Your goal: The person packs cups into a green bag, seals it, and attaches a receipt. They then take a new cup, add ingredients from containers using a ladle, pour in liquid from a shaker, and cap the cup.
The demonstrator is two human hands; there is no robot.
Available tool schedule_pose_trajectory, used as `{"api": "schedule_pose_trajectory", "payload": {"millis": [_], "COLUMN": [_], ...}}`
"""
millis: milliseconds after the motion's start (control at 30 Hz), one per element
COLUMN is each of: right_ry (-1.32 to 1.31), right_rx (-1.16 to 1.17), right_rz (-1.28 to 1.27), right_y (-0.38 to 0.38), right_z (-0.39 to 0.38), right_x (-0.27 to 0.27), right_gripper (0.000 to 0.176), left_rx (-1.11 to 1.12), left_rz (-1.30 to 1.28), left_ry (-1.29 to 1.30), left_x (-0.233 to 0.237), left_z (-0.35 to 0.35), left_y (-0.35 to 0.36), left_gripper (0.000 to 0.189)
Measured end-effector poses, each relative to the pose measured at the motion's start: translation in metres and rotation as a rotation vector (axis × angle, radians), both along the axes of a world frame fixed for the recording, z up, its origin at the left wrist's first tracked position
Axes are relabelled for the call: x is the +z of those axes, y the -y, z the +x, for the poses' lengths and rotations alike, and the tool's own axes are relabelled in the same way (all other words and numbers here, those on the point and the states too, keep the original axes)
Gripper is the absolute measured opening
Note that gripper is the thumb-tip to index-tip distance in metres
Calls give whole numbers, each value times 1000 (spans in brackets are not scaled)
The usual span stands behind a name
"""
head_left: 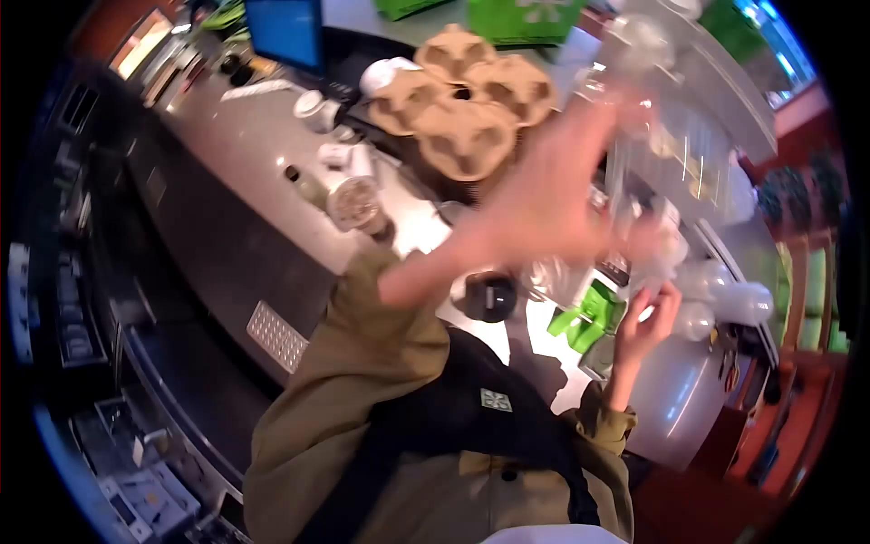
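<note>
My left hand [562, 186] reaches across the counter to the upper right, blurred by motion, with its fingers spread and nothing visible held. Its upper fingertips are near clear plastic cups [639, 41]. Lower right, my right hand [642, 322] has its fingers curled around something small and pale that I cannot make out. Beside it lies a bright green packet [589, 315]. Clear domed plastic pieces [698, 319] are just right of this hand. A brown cardboard cup carrier [467, 136] sits beyond my left forearm.
A filled cup [353, 203], a small dark-capped bottle [305, 184] and white containers [315, 111] stand on the counter [231, 150]. A round black object [490, 296] is below my left forearm. A blue screen [285, 34] and green bags [526, 20] are behind.
</note>
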State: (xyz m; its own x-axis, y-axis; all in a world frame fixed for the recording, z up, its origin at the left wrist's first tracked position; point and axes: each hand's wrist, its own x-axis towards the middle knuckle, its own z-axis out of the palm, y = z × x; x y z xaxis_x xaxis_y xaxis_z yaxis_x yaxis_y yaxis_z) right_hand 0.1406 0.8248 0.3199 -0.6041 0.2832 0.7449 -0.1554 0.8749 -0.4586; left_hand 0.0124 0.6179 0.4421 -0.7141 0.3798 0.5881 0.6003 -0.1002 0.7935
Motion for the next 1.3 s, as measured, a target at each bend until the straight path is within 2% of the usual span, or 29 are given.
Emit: {"api": "schedule_pose_trajectory", "payload": {"millis": [33,67,100,133,167,200,233,267,367,433,500,600,733,833,867,967,1000,1067,1100,1133,1167,1233,1267,1300], "right_ry": [59,123,63,51,51,52,69,92,164,292,374,499,568,594,656,612,514,644,701,825,859,919,862,756], "right_rx": [60,113,263,358,472,549,609,638,638,612,577,524,469,456,431,344,465,573,623,695,696,695,687,629], "right_rz": [98,-73,-27,-83,-71,-81,-100,-166,-63,46,66,108,95,93,179,25,-151,-530,-723,-705,-880,-1230,-1226,-1001], "right_y": [33,64,97,128,157,185,209,232,284,308,326,338,349,360,361,372,365,372,376,375,376,377,374,370], "right_z": [-4,-10,-25,-40,-59,-75,-91,-106,-137,-139,-134,-126,-118,-116,-115,-105,-100,-100,-101,-99,-99,-102,-103,-104], "right_x": [5,-5,0,-6,-13,-24,-24,-30,-48,-56,-61,-56,-57,-57,-54,-16,-18,11,22,15,18,27,26,17], "right_gripper": [7,11,13,18,24,26,26,21,20,19,20,20,20,19,29,45,70,81,86,97,97,98,94,94], "left_rx": [-221,-471,-522,-488,-523,-473,-429,-364,-185,-90,-100,-134,-278,-297,-316,-296,-350,-455,-476,-497,-517,-377,-310,-242], "left_rz": [12,63,-55,61,-7,-61,-54,72,246,237,245,218,163,135,114,-97,-186,-363,-365,-367,-369,-459,-466,-475], "left_ry": [-125,190,239,200,401,462,544,744,966,1007,1081,1041,946,920,888,664,646,613,609,603,598,468,417,370], "left_x": [-16,-36,-44,-70,-77,-80,-87,-94,-119,-126,-129,-135,-141,-142,-143,-146,-141,-124,-123,-122,-121,-118,-120,-124], "left_z": [15,40,53,64,72,76,80,87,78,56,31,-8,-47,-63,-68,-77,-79,-78,-75,-72,-70,-70,-71,-72], "left_y": [32,60,91,114,147,176,203,227,292,327,356,381,392,389,388,385,382,367,358,348,341,333,330,329], "left_gripper": [74,79,83,86,86,88,91,84,97,99,99,97,94,91,87,85,85,84,83,81,80,80,80,80]}}
